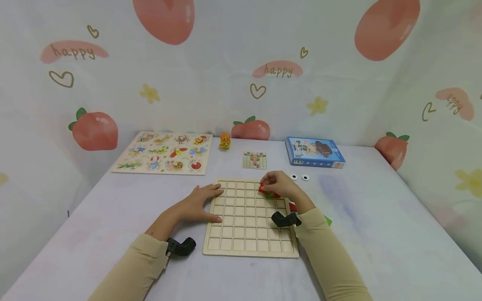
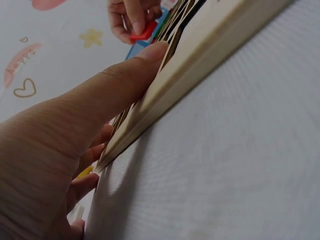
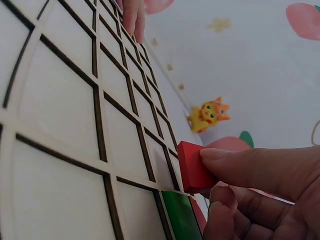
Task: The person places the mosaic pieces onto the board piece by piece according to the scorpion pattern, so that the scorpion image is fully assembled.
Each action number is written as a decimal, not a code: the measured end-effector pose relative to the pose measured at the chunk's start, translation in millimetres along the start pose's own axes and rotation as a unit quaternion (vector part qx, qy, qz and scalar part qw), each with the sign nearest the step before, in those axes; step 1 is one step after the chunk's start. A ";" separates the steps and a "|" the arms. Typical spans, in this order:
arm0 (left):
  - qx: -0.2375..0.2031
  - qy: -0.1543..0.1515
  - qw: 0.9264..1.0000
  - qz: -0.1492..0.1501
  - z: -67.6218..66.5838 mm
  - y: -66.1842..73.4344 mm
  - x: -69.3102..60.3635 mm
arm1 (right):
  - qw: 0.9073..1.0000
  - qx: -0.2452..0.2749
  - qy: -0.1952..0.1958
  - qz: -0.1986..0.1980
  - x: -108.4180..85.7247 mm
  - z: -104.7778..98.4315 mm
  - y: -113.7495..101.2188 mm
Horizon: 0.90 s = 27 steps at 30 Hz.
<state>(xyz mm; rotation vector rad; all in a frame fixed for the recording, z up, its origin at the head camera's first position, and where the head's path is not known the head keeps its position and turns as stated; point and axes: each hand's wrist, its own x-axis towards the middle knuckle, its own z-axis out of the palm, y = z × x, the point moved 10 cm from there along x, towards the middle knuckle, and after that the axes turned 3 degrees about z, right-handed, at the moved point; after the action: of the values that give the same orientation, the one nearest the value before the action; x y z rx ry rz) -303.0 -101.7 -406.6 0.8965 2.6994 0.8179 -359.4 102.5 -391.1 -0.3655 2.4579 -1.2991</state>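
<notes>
A wooden grid board [image 1: 250, 253] lies flat in the middle of the table. Along its left edge rests my left hand [image 1: 197, 203], thumb and fingers spread and touching the frame. Over the far right corner of the board, my right hand [image 1: 280, 184] pinches a red block [image 3: 192, 167] between thumb and fingers. The block is tilted, close to a green block [image 3: 180, 214] that sits in the grid. More red shows beside that green block, partly hidden by the right hand.
Behind the board lie a small pattern card [image 1: 255, 160], an orange-yellow toy figure [image 1: 224, 141] and a blue box [image 1: 314, 151]. An insect puzzle board [image 1: 165, 153] is at the back left. Two eye discs [image 1: 305, 177] lie right; a green piece [image 1: 329, 220] shows past the right forearm.
</notes>
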 end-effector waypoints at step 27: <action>0.007 0.000 1.000 -0.001 0.7 -0.8 1.7 | 0.999 -0.033 -0.007 -0.025 4.1 12.5 -1.1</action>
<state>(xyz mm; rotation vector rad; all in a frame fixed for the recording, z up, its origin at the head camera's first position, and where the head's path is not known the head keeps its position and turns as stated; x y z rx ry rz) -304.5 -100.9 -407.6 0.8964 2.7090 0.7980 -358.0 91.1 -397.5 -0.4538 2.4999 -1.2326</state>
